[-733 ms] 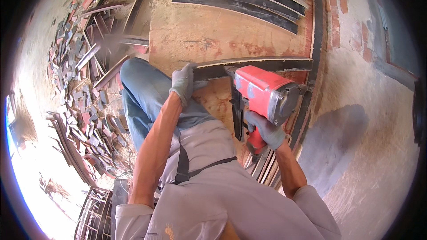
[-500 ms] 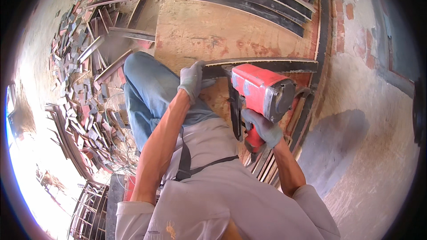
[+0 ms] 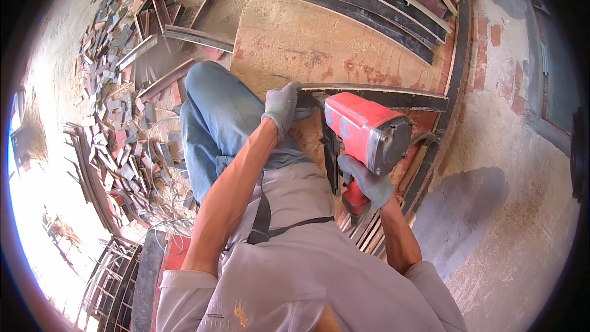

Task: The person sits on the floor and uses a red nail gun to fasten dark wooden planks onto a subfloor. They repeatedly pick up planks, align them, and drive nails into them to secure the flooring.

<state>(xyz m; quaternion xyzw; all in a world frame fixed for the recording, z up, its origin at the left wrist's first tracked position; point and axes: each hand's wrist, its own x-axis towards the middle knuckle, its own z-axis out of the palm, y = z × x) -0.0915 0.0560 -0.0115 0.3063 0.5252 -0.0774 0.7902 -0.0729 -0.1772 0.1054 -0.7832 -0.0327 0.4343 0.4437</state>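
Note:
My right hand (image 3: 369, 182), in a grey glove, is wrapped around the handle of a red nail gun (image 3: 355, 124) with a dark round cap. The gun's nose rests at or very near a black-faced wooden strip (image 3: 409, 98) lying crosswise in front of my body; the exact contact is hidden by the gun. At the strip's left end, my gloved left hand (image 3: 281, 110) is closed over it, with the thumb side along the edge. The gun's dark magazine (image 3: 330, 154) points back toward my waist.
A plywood sheet (image 3: 295, 37) lies under the work, with several long dark strips (image 3: 362, 9) stacked at its far end. Wood offcuts (image 3: 117, 110) are heaped on the left. A black edge rail (image 3: 458, 74) runs along the right, beside a rough wall (image 3: 485, 209).
The scene has shifted slightly to the right in view. Both hands keep their grips, and the nail gun stays at about the same place on the strip.

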